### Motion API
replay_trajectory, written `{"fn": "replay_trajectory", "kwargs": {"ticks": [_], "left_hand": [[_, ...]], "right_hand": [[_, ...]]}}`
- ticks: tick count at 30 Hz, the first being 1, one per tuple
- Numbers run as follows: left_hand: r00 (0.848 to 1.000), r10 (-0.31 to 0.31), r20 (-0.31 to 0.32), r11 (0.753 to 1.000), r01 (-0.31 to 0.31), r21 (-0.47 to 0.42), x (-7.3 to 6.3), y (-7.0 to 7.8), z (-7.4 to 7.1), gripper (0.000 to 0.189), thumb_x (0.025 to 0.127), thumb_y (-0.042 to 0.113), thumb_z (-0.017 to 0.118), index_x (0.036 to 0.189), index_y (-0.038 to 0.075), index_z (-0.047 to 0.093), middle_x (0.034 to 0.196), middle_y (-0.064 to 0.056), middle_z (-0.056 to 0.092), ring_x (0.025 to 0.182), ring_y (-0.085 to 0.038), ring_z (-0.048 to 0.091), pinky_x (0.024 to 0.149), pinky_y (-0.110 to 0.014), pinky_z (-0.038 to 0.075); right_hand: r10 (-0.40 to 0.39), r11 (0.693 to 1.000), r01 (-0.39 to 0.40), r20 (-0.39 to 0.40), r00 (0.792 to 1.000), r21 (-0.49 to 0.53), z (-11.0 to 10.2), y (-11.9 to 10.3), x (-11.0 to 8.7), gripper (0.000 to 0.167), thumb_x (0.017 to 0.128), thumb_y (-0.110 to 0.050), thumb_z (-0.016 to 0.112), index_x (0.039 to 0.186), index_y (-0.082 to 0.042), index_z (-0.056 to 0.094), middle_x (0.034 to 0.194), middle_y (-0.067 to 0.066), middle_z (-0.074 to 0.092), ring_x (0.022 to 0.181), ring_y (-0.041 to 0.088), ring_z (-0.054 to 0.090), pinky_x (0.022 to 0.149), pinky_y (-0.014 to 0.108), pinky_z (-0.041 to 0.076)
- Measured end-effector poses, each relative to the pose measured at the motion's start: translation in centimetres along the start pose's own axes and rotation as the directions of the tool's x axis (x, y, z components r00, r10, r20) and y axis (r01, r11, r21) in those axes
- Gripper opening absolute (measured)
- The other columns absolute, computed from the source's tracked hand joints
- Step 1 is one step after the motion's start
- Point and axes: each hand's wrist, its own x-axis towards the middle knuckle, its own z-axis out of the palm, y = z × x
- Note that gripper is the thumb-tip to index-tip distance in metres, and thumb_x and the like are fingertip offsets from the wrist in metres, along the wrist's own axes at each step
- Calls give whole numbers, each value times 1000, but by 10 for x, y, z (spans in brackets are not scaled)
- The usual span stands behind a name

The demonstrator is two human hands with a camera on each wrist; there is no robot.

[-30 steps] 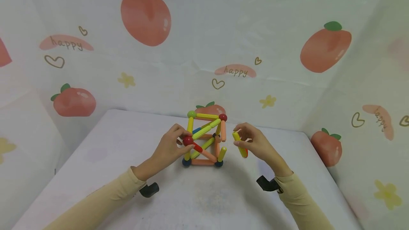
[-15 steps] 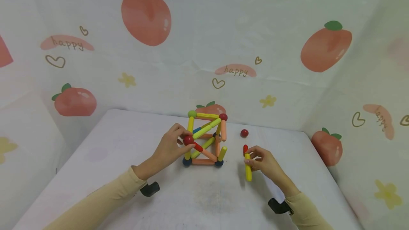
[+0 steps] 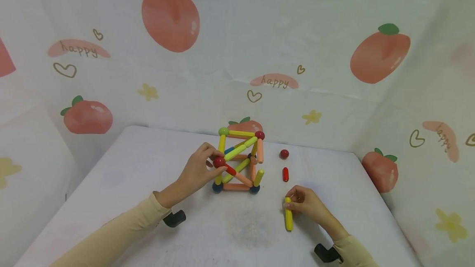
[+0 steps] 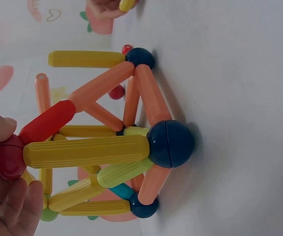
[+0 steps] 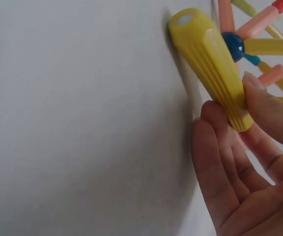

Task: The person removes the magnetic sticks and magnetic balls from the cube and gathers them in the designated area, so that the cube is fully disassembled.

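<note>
A frame of magnetic rods and balls stands on the table. Its upper front-left corner is a red ball (image 3: 219, 162), which my left hand (image 3: 198, 166) pinches between thumb and fingers. From that ball a yellow rod (image 4: 87, 151) runs down to a dark blue ball (image 4: 171, 143), and a red rod (image 4: 48, 120) joined to a salmon rod (image 4: 102, 87) slants to another corner. To the right of the frame, my right hand (image 3: 306, 204) pinches one end of a loose yellow rod (image 3: 289, 219), whose free end points toward me, low over the table.
A short red rod (image 3: 285, 174) lies loose beyond my right hand, with a loose red ball (image 3: 284, 154) farther back. The white table (image 3: 237, 234) ends at a fruit-printed cloth (image 3: 222, 52) behind the frame.
My right hand has moved back toward me, away from the frame, with the yellow rod. The short red rod, earlier behind that rod, now lies apart. My left hand has stayed put.
</note>
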Motion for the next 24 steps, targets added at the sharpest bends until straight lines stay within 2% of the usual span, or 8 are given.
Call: {"fn": "replay_trajectory", "kwargs": {"ticks": [5, 16, 24], "left_hand": [[1000, 5, -1, 1000, -5, -4, 0, 0, 0, 33, 79, 17, 84, 105, 7, 69, 100, -4, 56, 85, -13, 59, 72, -33, 60], [1000, 4, -5, 1000, -4, -3, 0, 1, 0, 33, 78, 17, 85, 105, 7, 69, 100, -4, 57, 85, -12, 59, 71, -30, 60], [1000, 0, -8, 1000, 0, 1, 0, 1, 0, 34, 77, 17, 85, 105, 7, 69, 100, -3, 57, 86, -12, 59, 71, -27, 59]], "right_hand": [[-2, 999, 1, -23, 1000, -37, 2, 1, -2, 27, 82, -17, 80, 98, -1, 65, 84, 7, 62, 68, 12, 59, 59, 23, 54], [51, 998, -53, -57, 997, -28, 9, 4, -3, 26, 81, -14, 81, 99, -1, 68, 83, 5, 62, 68, 11, 61, 57, 23, 55], [54, 997, -55, -30, 998, -52, 6, 1, -3, 27, 82, -17, 81, 99, -2, 67, 84, 5, 60, 71, 13, 60, 58, 23, 55]]}}
